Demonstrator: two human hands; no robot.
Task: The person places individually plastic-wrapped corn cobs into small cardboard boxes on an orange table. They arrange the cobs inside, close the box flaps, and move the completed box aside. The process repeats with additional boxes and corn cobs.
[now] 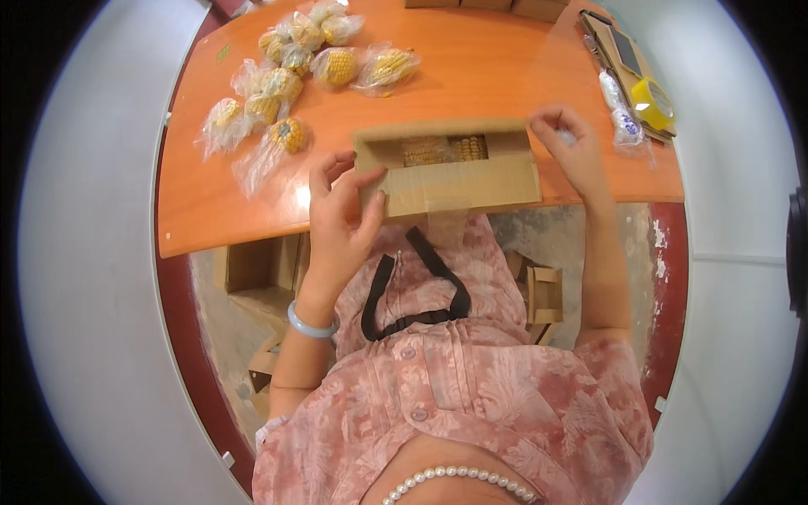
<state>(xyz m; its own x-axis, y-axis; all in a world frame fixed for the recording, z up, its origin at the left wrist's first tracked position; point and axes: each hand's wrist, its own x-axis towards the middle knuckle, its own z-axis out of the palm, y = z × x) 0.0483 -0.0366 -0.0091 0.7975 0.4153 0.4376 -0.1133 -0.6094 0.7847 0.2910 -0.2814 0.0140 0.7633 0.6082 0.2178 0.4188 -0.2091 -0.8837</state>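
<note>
A small cardboard box [461, 186] sits at the table's near edge, its top partly uncovered. Pieces of corn on the cob [469, 148] show inside, some under clear plastic. From the box's near side a strip of clear tape [447, 221] hangs down. My left hand [347, 205] is at the box's left end, fingers spread and touching its flap and edge. Beside the far right corner is my right hand [566, 142], raised with bent fingers; whether it pinches something small is unclear.
Several plastic-wrapped corn pieces [338, 67] lie at the table's left. At the right are a yellow tape roll [653, 104], a cardboard piece and a rolled plastic bundle [625, 123]. More cardboard boxes [486, 4] stand at the far edge; others [262, 268] lie below the table.
</note>
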